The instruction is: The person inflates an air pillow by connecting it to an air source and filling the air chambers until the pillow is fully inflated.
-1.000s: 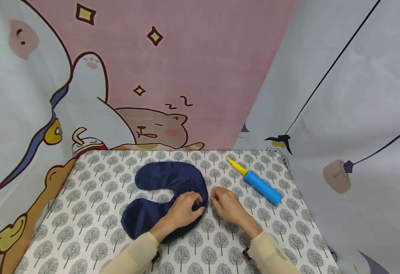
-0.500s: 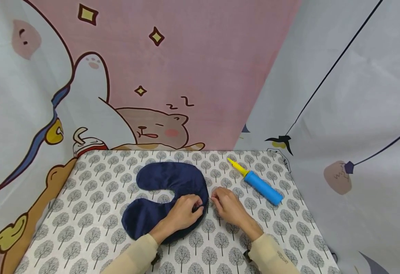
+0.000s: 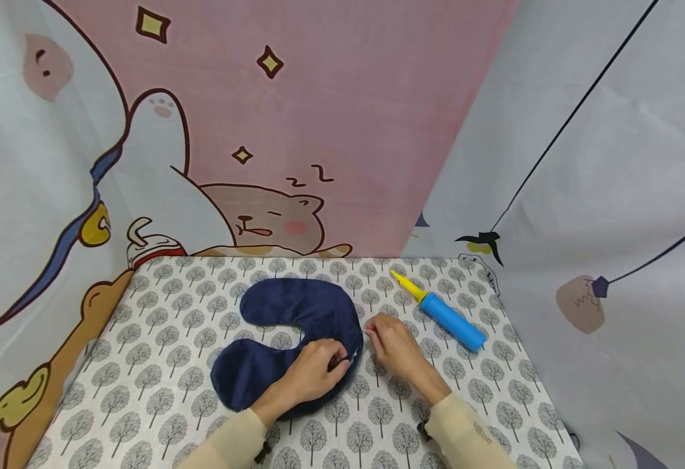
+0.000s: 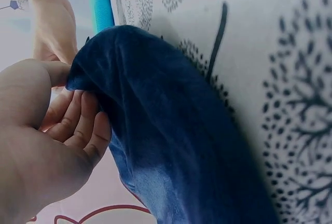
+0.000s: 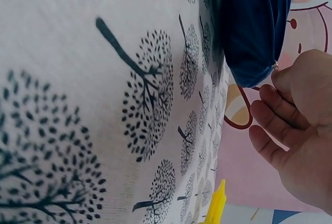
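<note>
Neck pillow (image 3: 330,306): left hand (image 3: 319,368) grips its edge (image 4: 85,73); right fingertips seemingly pinch zip pull (image 5: 275,65). Best hold seam (image 5: 272,27) beside left fingers taut, draw evenly.

Free desk (image 3: 166,365) is stretching left of the navy pillow (image 3: 298,303), giving passage. On the other side, the right hand (image 3: 397,348) is obstructing the gap toward the blue-and-yellow pump (image 3: 453,320); a printed backdrop (image 3: 348,130) is walling off the far edge.
</note>
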Demonstrator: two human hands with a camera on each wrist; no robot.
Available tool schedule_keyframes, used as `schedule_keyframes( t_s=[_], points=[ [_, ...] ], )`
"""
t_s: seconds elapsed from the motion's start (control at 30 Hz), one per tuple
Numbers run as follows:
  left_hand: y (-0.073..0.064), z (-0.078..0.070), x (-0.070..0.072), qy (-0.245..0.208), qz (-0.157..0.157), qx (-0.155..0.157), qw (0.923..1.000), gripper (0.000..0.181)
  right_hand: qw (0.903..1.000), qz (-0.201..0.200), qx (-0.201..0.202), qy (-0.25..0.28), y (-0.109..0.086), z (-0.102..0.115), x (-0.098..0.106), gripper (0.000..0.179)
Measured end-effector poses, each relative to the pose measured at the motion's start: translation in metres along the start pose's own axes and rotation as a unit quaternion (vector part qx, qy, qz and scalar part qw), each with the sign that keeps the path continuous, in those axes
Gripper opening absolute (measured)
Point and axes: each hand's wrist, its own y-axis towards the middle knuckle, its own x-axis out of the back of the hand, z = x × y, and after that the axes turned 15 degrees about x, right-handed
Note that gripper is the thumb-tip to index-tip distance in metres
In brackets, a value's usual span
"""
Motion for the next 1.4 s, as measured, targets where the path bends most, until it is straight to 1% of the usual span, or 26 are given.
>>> schedule_keyframes(
  t_s=[0.23, 0.47, 0.6, 0.73, 0.8, 0.87, 0.97, 1.07, 1.17, 1.27, 1.4],
  points=[
    [-0.008, -0.002, 0.005, -0.02, 0.009, -0.003, 0.9998, 0.009, 0.9999, -0.002, -0.01, -0.009, 0.005, -0.008, -0.002, 0.009],
    [-0.02, -0.003, 0.009, -0.035, 0.033, -0.007, 0.9988, 0.007, 0.9991, -0.021, -0.018, -0.031, 0.006, -0.02, -0.005, 0.009],
    [-0.024, -0.001, 0.009, -0.035, 0.035, -0.012, 0.9987, 0.008, 0.9991, -0.016, -0.028, -0.026, 0.005, -0.025, -0.005, 0.01],
    [-0.027, 0.001, 0.01, -0.041, 0.032, -0.007, 0.9986, 0.01, 0.9994, -0.013, -0.031, -0.013, 0.004, -0.027, -0.006, 0.01],
    [-0.027, 0.002, 0.011, -0.048, 0.037, -0.001, 0.9982, 0.01, 0.9994, -0.015, -0.032, -0.004, 0.005, -0.027, -0.006, 0.01],
    [-0.026, 0.002, 0.012, -0.058, 0.049, 0.005, 0.9971, 0.01, 0.9993, -0.015, -0.034, 0.006, 0.005, -0.028, -0.006, 0.009],
    [-0.022, 0.001, 0.014, -0.069, 0.071, 0.016, 0.9949, 0.015, 0.9988, -0.014, -0.04, 0.024, 0.006, -0.028, -0.004, 0.008],
    [-0.014, -0.003, 0.017, -0.066, 0.073, 0.023, 0.9949, 0.022, 0.9981, -0.016, -0.043, 0.041, 0.006, -0.027, -0.001, 0.008],
    [-0.003, -0.008, 0.018, -0.052, 0.05, 0.024, 0.9971, 0.025, 0.997, -0.014, -0.049, 0.058, 0.007, -0.025, 0.003, 0.008],
    [0.01, -0.014, 0.016, -0.042, 0.022, 0.028, 0.9985, 0.027, 0.996, -0.01, -0.053, 0.071, 0.008, -0.023, 0.006, 0.007],
    [0.025, -0.021, 0.01, -0.031, 0.004, 0.04, 0.9987, 0.029, 0.9957, -0.012, -0.049, 0.079, 0.009, -0.021, 0.009, 0.008]
  ],
)
